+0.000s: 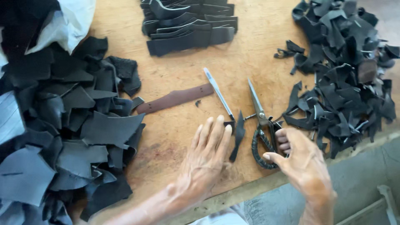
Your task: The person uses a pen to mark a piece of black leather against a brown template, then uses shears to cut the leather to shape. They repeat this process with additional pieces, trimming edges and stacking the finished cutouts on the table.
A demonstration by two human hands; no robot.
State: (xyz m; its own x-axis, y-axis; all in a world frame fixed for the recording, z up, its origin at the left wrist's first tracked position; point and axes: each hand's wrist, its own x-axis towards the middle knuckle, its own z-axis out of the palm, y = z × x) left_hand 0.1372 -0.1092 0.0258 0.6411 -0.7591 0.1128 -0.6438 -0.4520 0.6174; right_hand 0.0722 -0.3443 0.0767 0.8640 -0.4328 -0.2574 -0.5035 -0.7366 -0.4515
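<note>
Scissors (261, 125) lie on the wooden table (183, 137) with their blades shut and pointing away from the person, and everything else can be placed from them. The right hand (301, 160) grips their black loop handles, fingers curled through and around the loops, thumb pressed to the near side. Just left of the scissors, a narrow black leather strip (238, 137) lies on the wood, and the left hand (206, 156) rests flat beside it, fingers stretched out and close together, holding nothing; its fingertips reach the near end of a slim silver pen-like tool (218, 93) (a marker or awl, I cannot tell which). That tool lies left of the scissors, and its far end points away from the person. Further left of the scissors sits a long brown leather strap (175, 98), lying at a slant on the bare wood. Beyond the scissors, at the far edge of the table, is a neat stack of cut black pieces (189, 25). Right of the scissors spreads a loose heap of black leather scraps (346, 75), its nearest offcuts touching the handles. Well to the left of the scissors, a larger pile of broad black leather sheets (62, 125) covers that end of the table, with a white bag (68, 21) behind it.
</note>
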